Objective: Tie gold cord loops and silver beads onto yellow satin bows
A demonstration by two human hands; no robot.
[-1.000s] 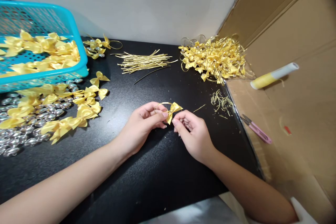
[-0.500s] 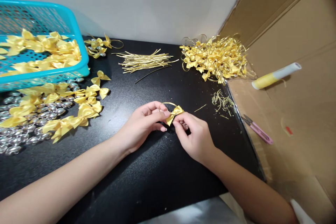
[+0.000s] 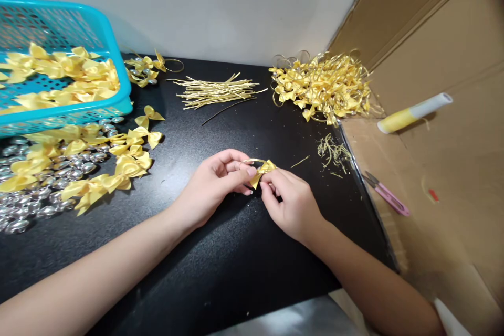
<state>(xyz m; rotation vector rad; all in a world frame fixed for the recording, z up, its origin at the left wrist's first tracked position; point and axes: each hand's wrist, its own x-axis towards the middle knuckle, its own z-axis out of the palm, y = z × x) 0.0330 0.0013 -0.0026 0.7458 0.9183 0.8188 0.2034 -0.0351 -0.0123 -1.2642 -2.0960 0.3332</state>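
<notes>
Between my two hands is a yellow ribbon bow (image 3: pixel 268 166) with a loop of gold cord (image 3: pixel 255 160) rising behind it. My left hand (image 3: pixel 220 178) pinches the bow's left side between thumb and fingers. The fingers of my right hand (image 3: pixel 289 197) are closed at the bow's lower right; their tips are partly hidden, and I cannot make out exactly which part they grip. Both hands are held over the black table (image 3: pixel 220 268).
A teal basket (image 3: pixel 125 86) of yellow bows stands left, with loose bows (image 3: pixel 129 165) and silver beads (image 3: pixel 23 205) before it. Gold cords (image 3: pixel 218 90) lie behind my hands. Finished-looking looped bows (image 3: pixel 323 86), cord scraps (image 3: pixel 333 151) and pink snips (image 3: pixel 388 197) are at right.
The bow has tilted slightly and its cord loop sits a little lower and flatter. My right fingers have curled in a bit more; both hands stay on the bow.
</notes>
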